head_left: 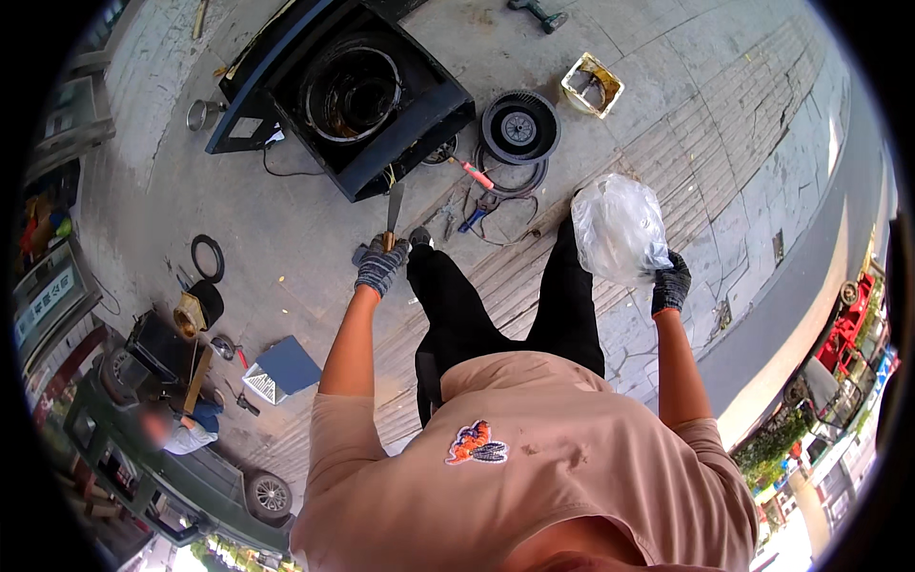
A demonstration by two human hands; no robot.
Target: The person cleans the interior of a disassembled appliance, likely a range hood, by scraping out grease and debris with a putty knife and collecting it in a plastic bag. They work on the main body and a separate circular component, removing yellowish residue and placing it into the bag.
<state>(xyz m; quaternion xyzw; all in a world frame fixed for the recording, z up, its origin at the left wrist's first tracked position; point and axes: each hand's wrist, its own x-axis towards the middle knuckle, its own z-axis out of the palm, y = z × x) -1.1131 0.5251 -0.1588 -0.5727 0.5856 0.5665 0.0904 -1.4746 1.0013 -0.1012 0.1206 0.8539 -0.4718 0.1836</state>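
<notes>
My left hand [381,266], in a dark knitted glove, is closed round the wooden handle of a flat-bladed scraper [395,205]. Its blade points away from me, toward the near corner of a black metal range-hood housing [405,153] with a grimy round opening. Off to the right, my gloved right hand [672,283] grips the edge of a crumpled clear plastic bag [620,229]. The bag bulges out over the paving beside my right leg; I cannot make out anything inside it.
Right of the housing lie a black fan wheel [518,129], a red-handled tool [475,174] and blue-handled pliers [474,219]. Beyond are a greasy square tub [592,86] and a cordless drill [539,15]. At left, a person [191,434] sits by more parts and a green car [133,467].
</notes>
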